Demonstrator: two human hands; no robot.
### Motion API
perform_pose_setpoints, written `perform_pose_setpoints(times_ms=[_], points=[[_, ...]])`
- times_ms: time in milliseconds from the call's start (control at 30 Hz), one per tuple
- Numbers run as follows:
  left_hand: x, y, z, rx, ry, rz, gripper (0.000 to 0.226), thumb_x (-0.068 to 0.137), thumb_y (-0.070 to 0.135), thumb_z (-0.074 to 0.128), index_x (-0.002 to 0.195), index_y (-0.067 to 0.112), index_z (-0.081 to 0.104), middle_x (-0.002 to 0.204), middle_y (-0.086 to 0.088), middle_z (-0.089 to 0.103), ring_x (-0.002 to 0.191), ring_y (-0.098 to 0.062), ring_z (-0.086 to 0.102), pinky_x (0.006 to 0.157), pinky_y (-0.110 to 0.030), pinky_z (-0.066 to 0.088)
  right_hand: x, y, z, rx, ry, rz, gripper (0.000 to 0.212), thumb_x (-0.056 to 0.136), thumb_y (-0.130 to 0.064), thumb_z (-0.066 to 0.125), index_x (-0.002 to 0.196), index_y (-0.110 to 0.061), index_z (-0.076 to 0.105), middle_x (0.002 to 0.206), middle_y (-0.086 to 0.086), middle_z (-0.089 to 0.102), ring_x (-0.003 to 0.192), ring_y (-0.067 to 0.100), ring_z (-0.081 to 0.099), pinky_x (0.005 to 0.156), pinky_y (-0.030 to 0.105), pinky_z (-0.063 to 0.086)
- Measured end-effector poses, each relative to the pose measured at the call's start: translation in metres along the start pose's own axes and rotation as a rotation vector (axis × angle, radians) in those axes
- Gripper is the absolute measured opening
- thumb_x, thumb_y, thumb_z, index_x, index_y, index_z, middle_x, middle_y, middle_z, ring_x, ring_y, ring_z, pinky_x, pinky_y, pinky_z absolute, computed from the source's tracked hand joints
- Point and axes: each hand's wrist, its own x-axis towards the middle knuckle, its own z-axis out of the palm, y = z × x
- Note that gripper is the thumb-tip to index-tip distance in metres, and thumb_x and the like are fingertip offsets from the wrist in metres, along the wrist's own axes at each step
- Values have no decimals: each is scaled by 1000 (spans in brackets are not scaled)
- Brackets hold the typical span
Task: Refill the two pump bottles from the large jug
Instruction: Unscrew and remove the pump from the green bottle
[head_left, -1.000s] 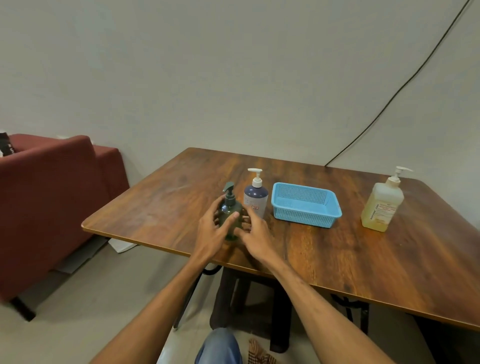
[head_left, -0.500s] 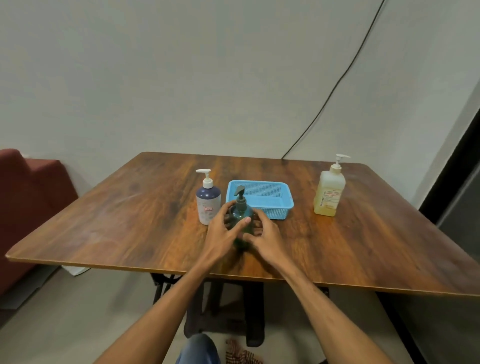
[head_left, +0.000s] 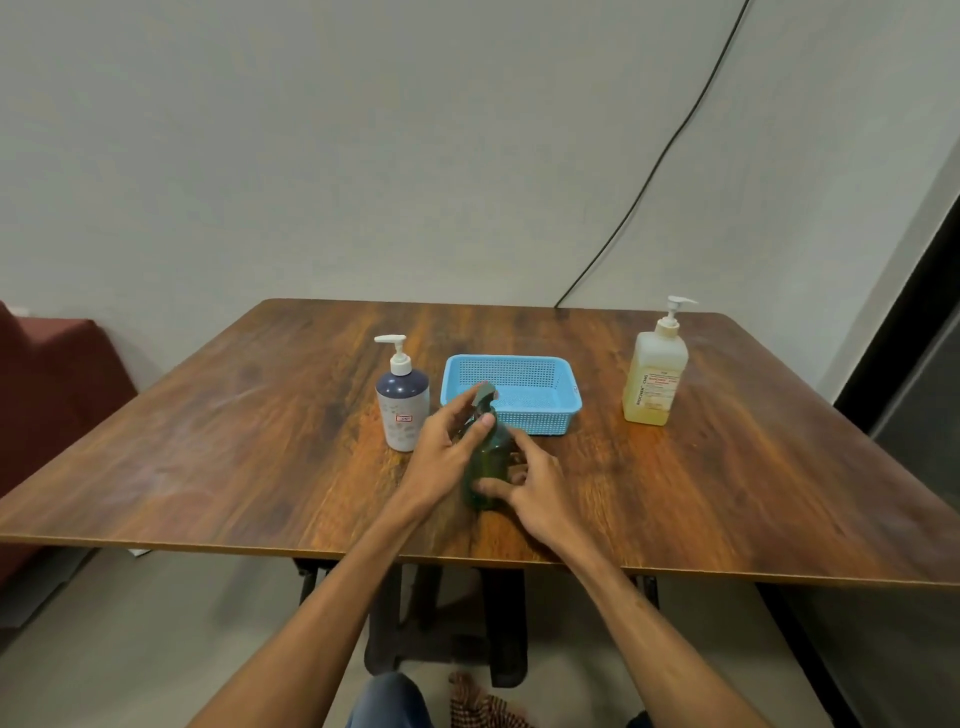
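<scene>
Bottle (head_left: 487, 470) nearer, slightly tilted now.

A blue mesh basket (head_left: 550, 415) sits upright near the middle of a wood-grain table (head_left: 249, 447), which stands before a plain pale wall (head_left: 363, 156). A black cable (head_left: 670, 140) runs down the wall from the upper right to the table's far edge. A dark red sofa (head_left: 57, 384) stands to the left of the table, and a dark door frame (head_left: 906, 332) lines the right of the view. Beneath the tabletop, a black base (head_left: 506, 623) rests on a grey floor (head_left: 156, 649), with a checked cloth (head_left: 478, 704) lying near its foot.
</scene>
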Motion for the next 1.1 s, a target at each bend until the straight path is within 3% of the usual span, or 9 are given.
perform_pose_setpoints(times_ms=[100, 200, 300, 433, 500, 600, 733, 933, 1100], points=[[5, 0, -2, -18, -20, 36, 28, 96, 9, 57, 123, 10, 63, 121, -5, 68, 117, -16, 63, 97, -34, 53, 0, 0, -1, 11, 3, 6, 69, 80, -14, 81, 136, -35, 47, 117, -22, 58, 99, -11, 63, 82, 12, 54], [6, -2, 1, 9, 93, 47, 28, 87, 13, 71, 115, 9, 68, 113, -3, 72, 108, -16, 67, 94, -38, 56, -1, -1, -1, -1, 6, -1, 69, 80, -14, 81, 135, -36, 46, 116, -23, 57, 97, -10, 63, 77, 10, 52], [7, -3, 7, 36, 187, 63, 36, 76, 18, 82, 108, 11, 68, 109, 0, 72, 103, -14, 69, 88, -31, 58, 0, 0, -1, -23, 17, 0, 67, 80, -14, 82, 130, -40, 45, 113, -27, 55, 99, -6, 62, 74, 8, 51], [5, -2, 6, -26, 109, 19, 57, 77, 28, 81, 128, 22, 57, 127, 6, 63, 116, -8, 62, 91, -27, 55, 2, 0, -2, -58, 43, -3, 67, 78, -18, 83, 130, -39, 47, 112, -31, 54, 105, -4, 59, 76, 6, 47], [4, -1, 2, -62, 63, 17, 54, 86, 23, 72, 136, 21, 53, 134, 7, 59, 122, -6, 58, 94, -26, 53, 2, 2, -4, -36, 52, 2, 69, 77, -19, 84, 129, -42, 45, 115, -30, 55, 103, -4, 60, 82, 11, 51], [3, 1, 0, -56, 21, 54, 36, 92, 4, 61, 126, 17, 60, 126, 3, 65, 119, -10, 61, 94, -26, 53, 4, 6, -7, -16, 61, 3, 69, 75, -22, 86, 128, -42, 47, 120, -21, 61, 108, 4, 64, 91, 25, 56], [7, 0, 0, -5, 90, 98, 27, 84, 4, 72, 108, 15, 70, 108, 3, 73, 107, -16, 68, 93, -34, 56, 3, 7, -6, -26, 64, 8, 71, 76, -23, 86, 133, -39, 47, 120, -21, 59, 112, 8, 62, 94, 28, 55], [9, -2, 3, -2, 57, 42, 53, 83, 24, 76, 132, 20, 57, 129, 7, 63, 119, -8, 60, 96, -29, 53, 4, 5, -6, -29, 45, 9, 71, 78, -18, 84, 133, -40, 44, 120, -25, 55, 113, 8, 62, 94, 27, 55], [10, -2, 5, -30, -49, 22, 42, 94, 8, 61, 135, 11, 56, 131, 1, 64, 122, -10, 59, 98, -29, 52, 4, 8, -5, -30, 52, 9, 75, 78, -17, 83, 140, -34, 44, 130, -13, 58, 115, 12, 62, 97, 37, 55]])
